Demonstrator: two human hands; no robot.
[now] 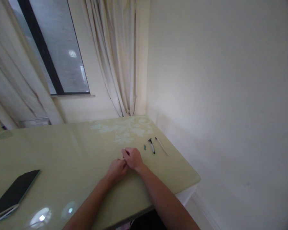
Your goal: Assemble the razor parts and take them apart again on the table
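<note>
My left hand (117, 169) is closed low over the table, its fingertips against my right hand (132, 158). The right hand is closed too, with thumb and forefinger curled together at its far side. Whatever the fingers may hold is hidden. Just right of my right hand lie a small dark-and-green piece, perhaps a razor cartridge (145, 147), a razor (152, 146) with a grey handle and black head, and a thin white toothbrush (161, 146) with a dark head. These three lie apart from one another, untouched by either hand.
A pale green table (69, 153) with a white leaf pattern spreads under my hands. A flat black tablet-like object (15, 193) lies at left, with a white cable (4, 214) near it. A wall (220, 95) borders the right side; a curtain (120, 57) hangs behind.
</note>
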